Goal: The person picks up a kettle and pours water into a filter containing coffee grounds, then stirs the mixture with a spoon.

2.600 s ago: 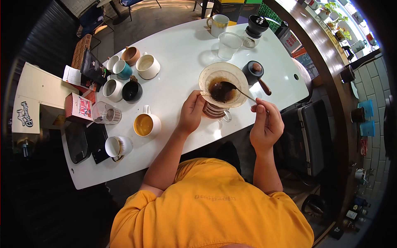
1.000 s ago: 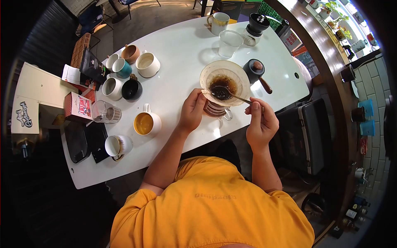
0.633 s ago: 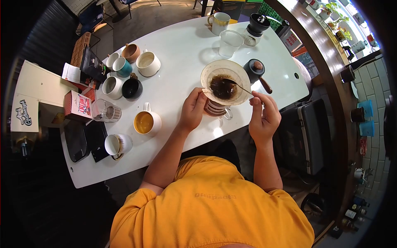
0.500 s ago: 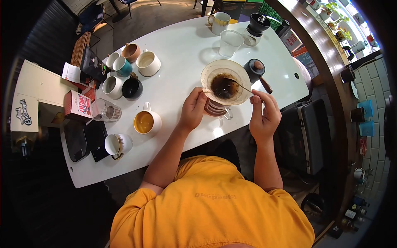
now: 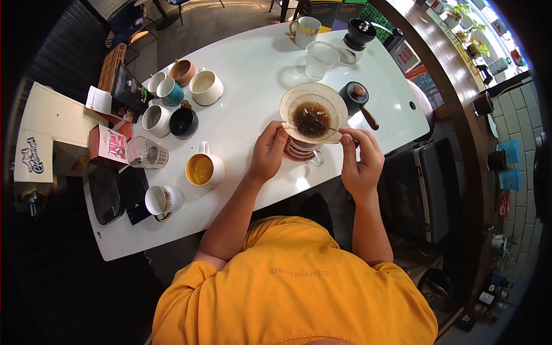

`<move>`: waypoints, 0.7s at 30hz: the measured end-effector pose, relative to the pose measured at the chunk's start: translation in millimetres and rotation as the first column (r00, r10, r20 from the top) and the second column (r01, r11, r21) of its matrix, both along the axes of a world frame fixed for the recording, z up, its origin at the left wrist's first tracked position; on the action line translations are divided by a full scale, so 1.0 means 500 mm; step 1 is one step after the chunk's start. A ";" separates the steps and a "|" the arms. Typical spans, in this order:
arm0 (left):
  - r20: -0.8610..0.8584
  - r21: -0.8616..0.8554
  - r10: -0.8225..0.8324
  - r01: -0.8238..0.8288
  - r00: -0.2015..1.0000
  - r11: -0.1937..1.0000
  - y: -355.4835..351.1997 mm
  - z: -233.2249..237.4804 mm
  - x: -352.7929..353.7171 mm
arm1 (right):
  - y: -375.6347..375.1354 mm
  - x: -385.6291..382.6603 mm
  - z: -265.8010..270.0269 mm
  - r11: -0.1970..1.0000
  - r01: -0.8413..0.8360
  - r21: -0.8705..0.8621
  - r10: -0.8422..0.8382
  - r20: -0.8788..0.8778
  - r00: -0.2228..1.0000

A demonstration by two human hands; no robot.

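A coffee dripper lined with a pale paper filter [image 5: 289,102] holds dark wet coffee [image 5: 310,117]. It sits on a glass server [image 5: 298,152] near the table's front edge. My left hand [image 5: 268,154] pinches the dripper's left rim between thumb and fingers. In my right hand [image 5: 363,163], the fingers are closed on the thin handle of a spoon [image 5: 329,127], held at the right rim. The spoon slants down into the coffee, where its bowl is hidden. Just right of the dripper stands a dark pot [image 5: 352,96] with a wooden handle.
Beyond the dripper are a clear plastic cup [image 5: 321,60], a hand grinder [image 5: 357,40] and a mug [image 5: 305,31]. Several mugs cluster at left, with a mug of yellowish-brown drink [image 5: 202,169] closer in. A glass [image 5: 148,154] and black tray [image 5: 103,195] lie farther left.
My right hand has moved left, closer to the dripper. The spoon's bowl, visible before, has sunk into the coffee. My left hand stays put.
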State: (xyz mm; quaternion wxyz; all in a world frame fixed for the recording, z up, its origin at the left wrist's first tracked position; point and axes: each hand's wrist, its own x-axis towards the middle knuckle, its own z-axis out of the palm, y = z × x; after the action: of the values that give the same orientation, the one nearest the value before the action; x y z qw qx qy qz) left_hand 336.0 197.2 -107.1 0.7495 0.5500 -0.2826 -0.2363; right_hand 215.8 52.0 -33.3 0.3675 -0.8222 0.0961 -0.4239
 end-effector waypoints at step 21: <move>0.019 -0.029 0.006 -0.005 1.000 1.000 0.001 -0.007 0.001 | 0.022 -0.027 0.010 0.991 -0.055 0.121 0.055 0.007 0.998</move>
State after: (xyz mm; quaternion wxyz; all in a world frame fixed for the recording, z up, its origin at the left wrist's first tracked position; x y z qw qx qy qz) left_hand 336.4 197.5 -110.4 0.7554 0.5421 -0.2916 -0.2247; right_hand 202.2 62.9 -28.4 0.4284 -0.7999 0.0981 -0.4087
